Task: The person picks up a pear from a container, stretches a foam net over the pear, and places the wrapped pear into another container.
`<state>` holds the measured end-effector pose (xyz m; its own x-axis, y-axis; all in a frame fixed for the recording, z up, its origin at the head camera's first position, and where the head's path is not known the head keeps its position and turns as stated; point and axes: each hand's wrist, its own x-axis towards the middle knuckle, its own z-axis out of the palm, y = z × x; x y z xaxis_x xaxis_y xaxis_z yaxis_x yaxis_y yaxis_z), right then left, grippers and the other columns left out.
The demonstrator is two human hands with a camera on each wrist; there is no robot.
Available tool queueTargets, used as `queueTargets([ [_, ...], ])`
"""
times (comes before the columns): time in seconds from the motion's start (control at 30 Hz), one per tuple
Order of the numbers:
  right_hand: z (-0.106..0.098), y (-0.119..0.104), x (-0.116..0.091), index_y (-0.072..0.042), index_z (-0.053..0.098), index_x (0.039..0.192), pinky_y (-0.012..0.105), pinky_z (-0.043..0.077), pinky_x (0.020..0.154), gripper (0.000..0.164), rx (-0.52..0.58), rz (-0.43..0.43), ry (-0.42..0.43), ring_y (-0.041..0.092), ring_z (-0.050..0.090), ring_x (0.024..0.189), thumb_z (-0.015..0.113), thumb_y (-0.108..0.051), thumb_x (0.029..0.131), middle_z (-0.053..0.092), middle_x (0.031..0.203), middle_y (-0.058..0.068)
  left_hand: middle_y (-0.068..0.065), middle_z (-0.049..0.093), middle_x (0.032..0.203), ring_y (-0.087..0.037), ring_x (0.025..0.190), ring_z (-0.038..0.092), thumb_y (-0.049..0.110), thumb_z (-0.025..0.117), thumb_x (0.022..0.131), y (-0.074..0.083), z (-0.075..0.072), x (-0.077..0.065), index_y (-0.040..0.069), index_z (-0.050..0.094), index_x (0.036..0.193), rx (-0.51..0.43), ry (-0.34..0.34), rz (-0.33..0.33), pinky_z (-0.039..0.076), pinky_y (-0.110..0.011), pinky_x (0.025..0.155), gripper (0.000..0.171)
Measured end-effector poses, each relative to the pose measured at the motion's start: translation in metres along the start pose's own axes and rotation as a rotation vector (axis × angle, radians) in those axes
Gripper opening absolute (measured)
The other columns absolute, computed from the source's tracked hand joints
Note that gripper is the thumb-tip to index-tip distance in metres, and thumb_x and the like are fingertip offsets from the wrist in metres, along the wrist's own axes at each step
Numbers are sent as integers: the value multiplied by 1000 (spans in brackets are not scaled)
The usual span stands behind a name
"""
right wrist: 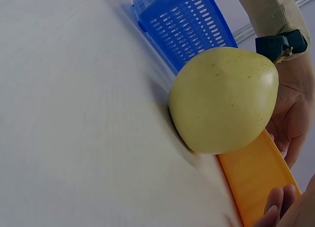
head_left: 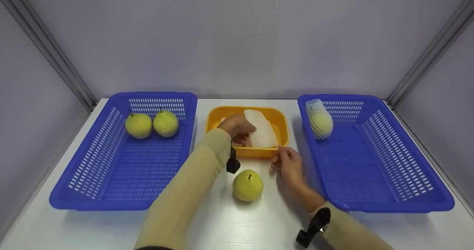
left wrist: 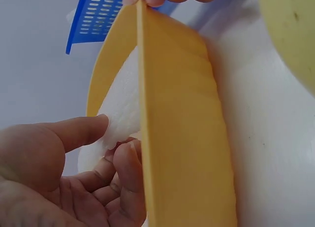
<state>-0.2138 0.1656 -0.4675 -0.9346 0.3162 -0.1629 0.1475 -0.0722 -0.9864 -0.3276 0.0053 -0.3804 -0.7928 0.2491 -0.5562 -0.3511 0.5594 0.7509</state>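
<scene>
My left hand (head_left: 237, 127) is inside the yellow-orange plastic tray (head_left: 255, 153), holding the edge of a white foam fruit net (head_left: 262, 128). In the left wrist view, its thumb (left wrist: 91, 130) lies against the foam net (left wrist: 118, 109), with the other fingers curled below. Part of that grip is hidden by the tray wall. At the tray's front right corner, my right hand (head_left: 290, 165) pinches the rim. A bare yellow-green pear (head_left: 248, 185) stands stem up on the table in front of the tray; it fills much of the right wrist view.
A blue perforated basket (head_left: 144, 205) on the left holds two bare pears (head_left: 139, 126) at its back. The blue basket (head_left: 389, 207) on the right contains a pear in a foam net (head_left: 320, 121), leaning in its back left corner. Pale walls enclose the white table (head_left: 229, 224).
</scene>
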Motion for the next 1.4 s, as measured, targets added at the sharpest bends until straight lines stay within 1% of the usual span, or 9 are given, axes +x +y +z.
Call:
queueTargets([
  [0.13, -1, 0, -1, 0, 57, 90, 22, 39, 46, 28, 21, -1, -11, 11, 57, 54, 47, -19, 110, 58, 67, 2, -5, 56, 80, -15, 68, 56, 18, 65, 99, 2, -10, -5, 5, 63, 97, -7, 52, 6, 55, -26, 64, 13],
  [0.23, -1, 0, -1, -1, 57, 89, 21, 42, 47, 28, 53, -16, -20, 11, 56, 54, 47, -17, 109, 57, 66, 1, -6, 56, 87, -17, 77, 60, 19, 64, 98, 2, -19, -12, 7, 61, 95, -33, 74, 47, 58, -30, 72, 12],
  [0.4, -1, 2, -1, 2, 56, 87, 22, 50, 50, 29, 76, -59, -30, 10, 55, 53, 47, -14, 109, 56, 65, 2, -6, 56, 90, -18, 83, 62, 21, 62, 96, 6, -32, -24, 10, 56, 85, -51, 44, 94, 59, -30, 76, 17],
  [0.6, -2, 3, -1, 2, 56, 88, 21, 50, 50, 30, 69, -38, -35, 10, 56, 53, 46, -16, 110, 56, 64, 2, -4, 59, 93, -20, 93, 63, 23, 61, 99, 14, -35, -35, 10, 58, 90, -41, -10, 135, 58, -28, 75, 16],
  [0.8, -5, 1, -2, -2, 57, 87, 18, 38, 43, 33, 20, -8, -51, 9, 57, 53, 45, -21, 111, 58, 64, 0, -9, 61, 104, -26, 102, 65, 26, 61, 102, 10, -30, -50, 6, 56, 100, 21, 37, 327, 59, -33, 74, 20],
  [0.9, -5, 1, -1, -3, 57, 87, 18, 35, 43, 34, 2, 11, -51, 9, 57, 53, 46, -24, 111, 59, 64, -1, -10, 61, 103, -25, 97, 65, 25, 61, 102, 7, -28, -57, 3, 57, 105, 17, 87, 421, 59, -31, 68, 22],
  [1.1, -3, -2, -9, -4, 59, 89, 21, 33, 44, 37, -29, 53, -49, 9, 57, 54, 45, -30, 111, 60, 65, -1, -9, 62, 96, -19, 84, 60, 22, 63, 102, 0, -26, -74, 1, 62, 113, -3, 190, 538, 54, -25, 56, 23],
  [1.27, 3, -7, -29, -4, 60, 93, 23, 39, 48, 35, 1, 5, -108, 11, 57, 59, 46, -30, 110, 61, 71, 1, -10, 67, 100, -21, 88, 63, 20, 65, 100, -14, -22, -94, 1, 63, 115, 67, 304, 707, 57, -31, 70, 24],
  [1.4, 8, -16, -48, -6, 60, 98, 23, 39, 51, 28, 44, -84, -194, 13, 53, 64, 47, -28, 110, 59, 81, 4, -10, 69, 107, -21, 100, 65, 17, 67, 99, -30, -15, -112, 1, 63, 120, 55, 358, 855, 57, -37, 82, 26],
])
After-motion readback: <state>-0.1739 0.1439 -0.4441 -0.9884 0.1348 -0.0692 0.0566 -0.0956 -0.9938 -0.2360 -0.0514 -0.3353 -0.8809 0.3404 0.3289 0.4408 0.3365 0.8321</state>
